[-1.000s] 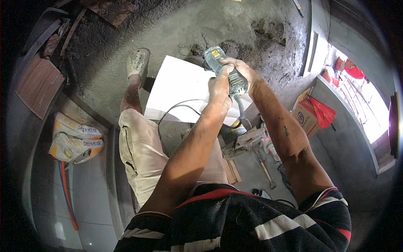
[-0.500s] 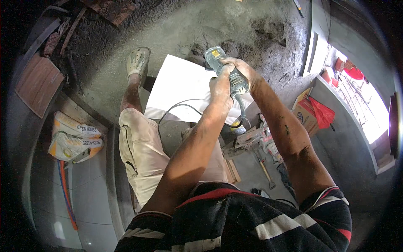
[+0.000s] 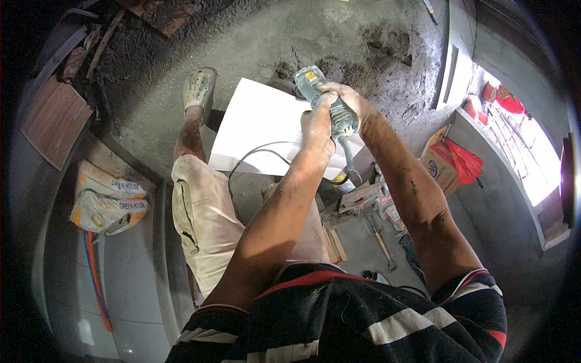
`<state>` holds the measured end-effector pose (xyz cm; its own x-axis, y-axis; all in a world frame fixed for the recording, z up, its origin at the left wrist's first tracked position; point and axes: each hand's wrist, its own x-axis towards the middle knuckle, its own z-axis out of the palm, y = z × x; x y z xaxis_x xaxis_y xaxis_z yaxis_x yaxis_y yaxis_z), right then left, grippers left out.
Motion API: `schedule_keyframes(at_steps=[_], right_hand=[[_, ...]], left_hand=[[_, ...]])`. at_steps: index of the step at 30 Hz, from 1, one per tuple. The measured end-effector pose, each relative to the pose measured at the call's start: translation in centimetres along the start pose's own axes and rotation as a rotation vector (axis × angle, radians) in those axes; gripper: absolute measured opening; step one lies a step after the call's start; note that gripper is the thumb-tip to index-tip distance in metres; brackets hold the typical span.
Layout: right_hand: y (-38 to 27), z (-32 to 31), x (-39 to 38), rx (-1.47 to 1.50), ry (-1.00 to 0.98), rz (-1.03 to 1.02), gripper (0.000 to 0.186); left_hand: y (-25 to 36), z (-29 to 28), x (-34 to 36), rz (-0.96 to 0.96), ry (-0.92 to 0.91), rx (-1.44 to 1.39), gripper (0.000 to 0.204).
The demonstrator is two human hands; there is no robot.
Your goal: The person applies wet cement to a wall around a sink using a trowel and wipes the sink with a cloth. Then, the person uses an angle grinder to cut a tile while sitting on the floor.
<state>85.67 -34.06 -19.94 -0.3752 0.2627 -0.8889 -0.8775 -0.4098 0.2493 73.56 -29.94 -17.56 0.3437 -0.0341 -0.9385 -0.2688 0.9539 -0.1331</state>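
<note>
A dusty grey-green angle grinder with a yellow label is gripped between both my hands above a white ribbed tile. My left hand closes around the near left side of its body. The fingers of my right hand wrap its right side and top. From the rear end a dark power cord drops and loops left across the tile. A dark edge, perhaps the disc or guard, shows beside the grinder's head; whether it touches the tile is hidden.
My left leg in beige trousers is beside the tile. Rubble lies on the rough floor ahead. At right are a cardboard box, a red bag and a wooden-handled tool. Stacked sacks sit at left.
</note>
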Motion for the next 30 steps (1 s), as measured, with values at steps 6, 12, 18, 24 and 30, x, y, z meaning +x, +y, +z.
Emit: schedule_keyframes(at_steps=[6, 12, 18, 24, 30], right_hand=[[-0.1, 0.3, -0.1, 0.012, 0.021, -0.01, 0.027], [0.1, 0.0, 0.2, -0.052, 0.121, -0.003, 0.022], [-0.1, -0.9, 0.4, -0.06, 0.146, -0.091, 0.023], [-0.4, 0.1, 0.3, -0.064, 0.073, 0.005, 0.023], [-0.7, -0.2, 0.7, -0.113, 0.1, 0.008, 0.022]], left_hand=[[0.2, 0.0, -0.1, -0.01, -0.001, 0.006, 0.042], [-0.3, -0.3, 0.2, -0.024, -0.006, -0.007, 0.042], [-0.6, -0.2, 0.3, -0.035, -0.035, -0.019, 0.041], [-0.4, -0.2, 0.2, -0.016, -0.01, -0.049, 0.041], [-0.6, -0.5, 0.1, 0.006, -0.07, -0.072, 0.041]])
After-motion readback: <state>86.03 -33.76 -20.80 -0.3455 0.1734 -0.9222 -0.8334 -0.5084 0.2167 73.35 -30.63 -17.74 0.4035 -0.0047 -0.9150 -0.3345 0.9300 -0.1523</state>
